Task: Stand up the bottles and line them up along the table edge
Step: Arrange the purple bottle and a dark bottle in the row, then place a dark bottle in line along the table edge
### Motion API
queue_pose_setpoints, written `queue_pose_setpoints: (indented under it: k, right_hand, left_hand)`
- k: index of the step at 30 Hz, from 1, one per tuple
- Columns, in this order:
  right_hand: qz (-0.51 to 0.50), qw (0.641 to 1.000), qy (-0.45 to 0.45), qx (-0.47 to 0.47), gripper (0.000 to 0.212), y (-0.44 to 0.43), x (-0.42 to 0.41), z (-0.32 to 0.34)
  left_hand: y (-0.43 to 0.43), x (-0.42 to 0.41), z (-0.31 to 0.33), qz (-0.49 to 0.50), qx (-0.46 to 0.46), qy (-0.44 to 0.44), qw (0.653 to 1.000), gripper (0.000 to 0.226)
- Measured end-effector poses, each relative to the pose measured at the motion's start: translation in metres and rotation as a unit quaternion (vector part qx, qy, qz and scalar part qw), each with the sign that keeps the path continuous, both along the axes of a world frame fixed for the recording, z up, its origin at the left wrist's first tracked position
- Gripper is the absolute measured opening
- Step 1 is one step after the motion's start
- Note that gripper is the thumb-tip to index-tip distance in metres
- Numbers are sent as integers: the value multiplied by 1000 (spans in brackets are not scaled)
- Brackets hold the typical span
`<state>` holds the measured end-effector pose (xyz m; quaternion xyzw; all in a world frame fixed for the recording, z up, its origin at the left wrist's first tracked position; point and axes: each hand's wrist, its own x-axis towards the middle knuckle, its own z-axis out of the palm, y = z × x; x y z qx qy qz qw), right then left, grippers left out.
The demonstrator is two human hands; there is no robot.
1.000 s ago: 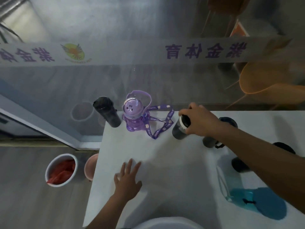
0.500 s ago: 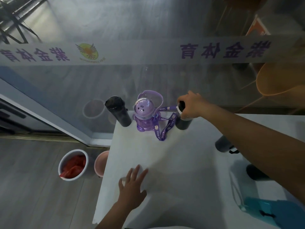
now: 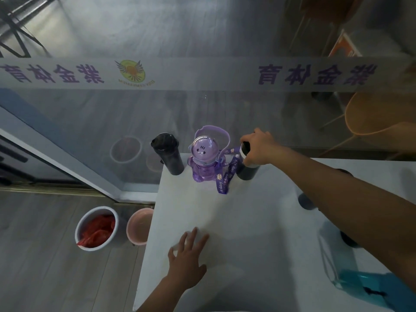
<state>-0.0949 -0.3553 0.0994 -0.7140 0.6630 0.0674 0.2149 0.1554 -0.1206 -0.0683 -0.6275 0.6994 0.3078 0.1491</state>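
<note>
Now your right fingers [image 3: 255,144] grip the cap of the dark bottle [image 3: 246,170], upright below them at the far table [image 3: 247,221] edge, just beside the purple bottle [image 3: 203,163]. Your left hand [image 3: 188,264] lies flat, fingers spread, holding nothing.

Two bare hands [image 3: 188,264]; forearms unsleeved, no jewellery
</note>
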Motion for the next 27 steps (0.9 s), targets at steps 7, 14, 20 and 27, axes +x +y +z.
queue_pose_setpoints:
  k: [7,14,20,27]
  right_hand:
    - [-29,999,12,6,65,6,-2,3]
    - [-66,998,-4,8,86,14,0,6]
    - [-134,986,-79,-58,87,51,9,26]
    - [-253,953,-119,-119,70,169,22,34]
  left_hand:
    - [-2,4,4,-15,-3,13,1000,77]
    - [-14,7,12,-6,6,37,999,74]
    - [-40,15,33,-10,-17,68,997,74]
    - [-78,-7,65,-38,-38,114,992,76]
